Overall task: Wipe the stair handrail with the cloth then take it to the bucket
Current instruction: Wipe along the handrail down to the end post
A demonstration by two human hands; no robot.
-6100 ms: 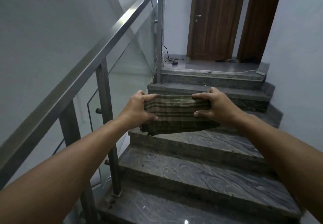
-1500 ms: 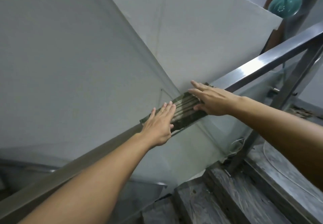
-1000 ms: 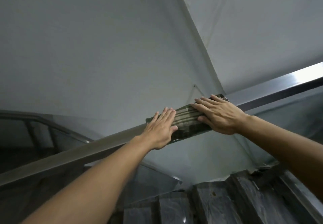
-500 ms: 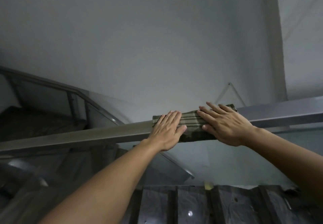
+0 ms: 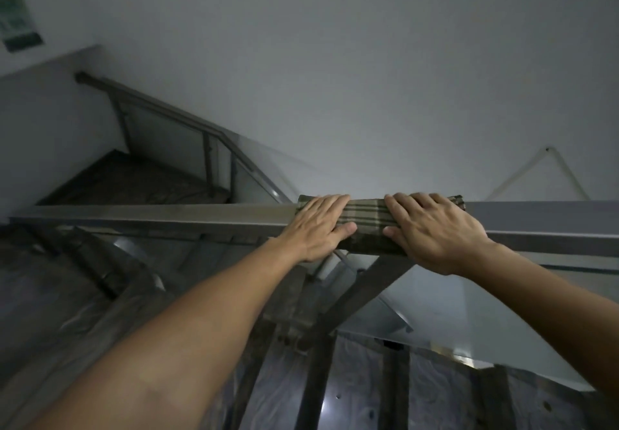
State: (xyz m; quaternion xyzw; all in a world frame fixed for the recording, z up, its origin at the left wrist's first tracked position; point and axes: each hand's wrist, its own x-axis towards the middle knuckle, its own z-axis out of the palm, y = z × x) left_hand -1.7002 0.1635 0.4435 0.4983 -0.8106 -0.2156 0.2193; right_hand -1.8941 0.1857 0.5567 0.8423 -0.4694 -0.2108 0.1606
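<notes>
A folded green striped cloth (image 5: 367,221) is draped over the flat steel handrail (image 5: 167,216), which runs level across the view. My left hand (image 5: 320,225) presses on the cloth's left end, fingers over the top and thumb on the near face. My right hand (image 5: 432,232) holds down the right end the same way. The strip of cloth between the two hands is the only part fully exposed. No bucket is in view.
A slanted steel post (image 5: 355,299) and glass panels (image 5: 432,305) stand under the rail. Dark stone steps (image 5: 361,392) lie below. A lower flight with its own railing (image 5: 174,118) descends at the left. A plain grey wall (image 5: 368,77) is beyond the rail.
Both hands have slid the cloth down along the rail to the left while my view turned left; the lower flight has come into sight. The thumbs now wrap the rail's near face.
</notes>
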